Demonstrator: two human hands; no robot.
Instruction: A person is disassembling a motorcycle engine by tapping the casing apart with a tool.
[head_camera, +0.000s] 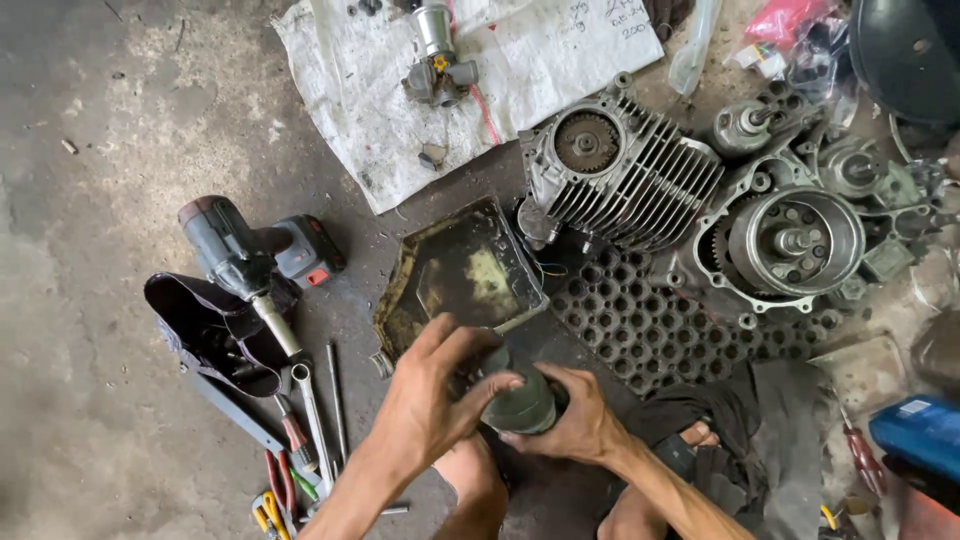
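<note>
— Concrete floor (90, 150), parts spread around you; why is the tray (460, 275) so near?
— It sits just beyond your hands, likely to catch drips. Your left hand (430, 395) wraps over the cylinder (520, 405); your right hand (575, 420) cups it from below, steadying it above your knees.

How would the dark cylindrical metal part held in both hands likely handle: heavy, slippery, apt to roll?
The dark cylindrical metal part looks solid, so probably heavy for its size. Its grimy surface may be slippery, which fits the left hand and right hand both gripping it. Being round, it would likely roll if laid sideways.
</note>
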